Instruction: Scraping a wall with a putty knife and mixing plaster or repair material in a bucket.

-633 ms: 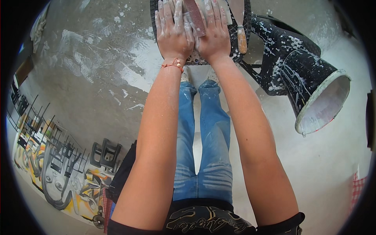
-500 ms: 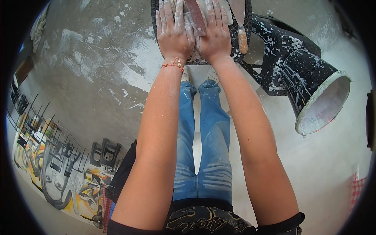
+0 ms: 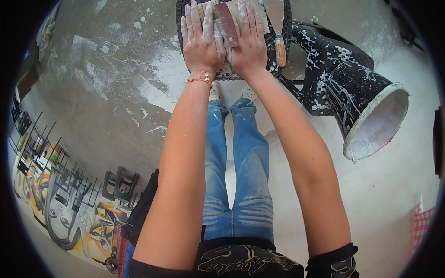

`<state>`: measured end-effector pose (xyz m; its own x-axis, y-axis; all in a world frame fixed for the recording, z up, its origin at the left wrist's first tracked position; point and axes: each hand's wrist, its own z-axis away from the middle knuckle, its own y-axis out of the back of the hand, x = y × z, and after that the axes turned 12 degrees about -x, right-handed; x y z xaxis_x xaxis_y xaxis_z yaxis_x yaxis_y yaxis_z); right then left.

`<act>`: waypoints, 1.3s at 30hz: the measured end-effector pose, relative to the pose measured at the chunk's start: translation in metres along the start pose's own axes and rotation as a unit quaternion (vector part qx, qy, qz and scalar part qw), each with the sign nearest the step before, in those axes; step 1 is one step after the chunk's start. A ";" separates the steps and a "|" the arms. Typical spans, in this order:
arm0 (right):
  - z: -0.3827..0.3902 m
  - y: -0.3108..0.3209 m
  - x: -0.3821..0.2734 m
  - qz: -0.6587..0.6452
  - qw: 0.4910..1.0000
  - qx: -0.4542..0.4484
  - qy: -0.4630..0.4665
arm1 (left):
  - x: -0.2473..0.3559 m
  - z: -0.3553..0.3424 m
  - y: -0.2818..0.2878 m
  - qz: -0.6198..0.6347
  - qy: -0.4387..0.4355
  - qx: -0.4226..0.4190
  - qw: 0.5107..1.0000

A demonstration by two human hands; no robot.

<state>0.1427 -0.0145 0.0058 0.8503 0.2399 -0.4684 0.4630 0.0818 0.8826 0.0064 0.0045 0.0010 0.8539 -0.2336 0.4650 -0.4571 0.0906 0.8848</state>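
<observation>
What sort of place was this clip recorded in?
Probably a room being plastered or renovated. Both hands press a sanding block on a spattered black stool beside a putty knife; a plaster-splashed bucket lies tipped, and the grey floor is smeared white.

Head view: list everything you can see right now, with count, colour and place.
Crate: one, black, paint-flecked, top centre, under both hands.
Sanding block: one, reddish-brown, between the hands on the crate.
Putty knife: one, metal blade with wooden handle, lying on the crate right of the hands.
Bucket: one, black spattered white, tipped on its side at right, open end toward the lower right.
Wall: grey with white plaster smears, left.
Mural: multicoloured, lower left.
Bracelet: one, orange-red, left wrist.
Jeans: blue, centre.
Left hand: flat on the crate.
Right hand: flat on the crate.
</observation>
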 end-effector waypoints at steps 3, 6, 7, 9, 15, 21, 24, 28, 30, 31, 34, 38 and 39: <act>0.003 0.009 0.005 -0.071 0.997 -0.008 0.003 | 0.004 0.001 -0.007 -0.021 0.002 -0.011 1.000; 0.002 0.017 0.009 -0.008 0.998 -0.052 0.019 | 0.005 0.000 -0.004 -0.005 0.003 -0.012 1.000; 0.003 0.023 0.008 -0.007 0.999 -0.050 0.020 | 0.004 0.000 -0.002 0.000 0.010 -0.017 1.000; 0.008 0.036 0.002 -0.016 0.998 -0.064 0.004 | 0.004 -0.001 0.000 -0.008 0.007 -0.012 1.000; 0.034 0.064 -0.003 0.039 0.989 -0.142 -0.022 | 0.007 0.000 0.002 -0.024 0.017 -0.021 0.999; 0.047 0.084 -0.014 0.091 0.979 -0.180 -0.039 | 0.006 0.000 0.010 -0.041 0.018 -0.025 0.999; 0.055 0.096 -0.007 0.040 0.989 -0.117 -0.080 | 0.010 0.002 0.008 -0.037 0.028 -0.041 0.998; 0.045 0.093 0.002 0.040 0.975 -0.042 -0.213 | 0.012 0.000 0.011 -0.044 0.020 -0.046 0.998; 0.039 0.086 0.004 0.063 0.951 -0.077 -0.293 | 0.012 -0.001 0.011 -0.046 0.018 -0.040 0.998; 0.039 0.084 0.009 0.060 0.951 -0.073 -0.294 | 0.012 -0.002 0.011 -0.046 0.019 -0.038 0.998; 0.038 0.083 0.013 0.060 0.946 -0.090 -0.304 | 0.012 -0.002 0.010 -0.042 0.019 -0.039 0.998; 0.038 0.084 0.019 0.047 0.949 -0.090 -0.297 | 0.012 -0.002 0.009 -0.041 0.017 -0.036 0.998; 0.036 0.086 0.017 0.046 0.949 -0.091 -0.299 | 0.011 -0.002 0.008 -0.045 0.012 -0.031 0.998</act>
<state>0.2061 -0.0379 0.0723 0.9003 -0.3329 -0.2806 0.3752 0.2664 0.8878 0.0130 0.0043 0.0134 0.8970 -0.2196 0.3836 -0.3628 0.1301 0.9227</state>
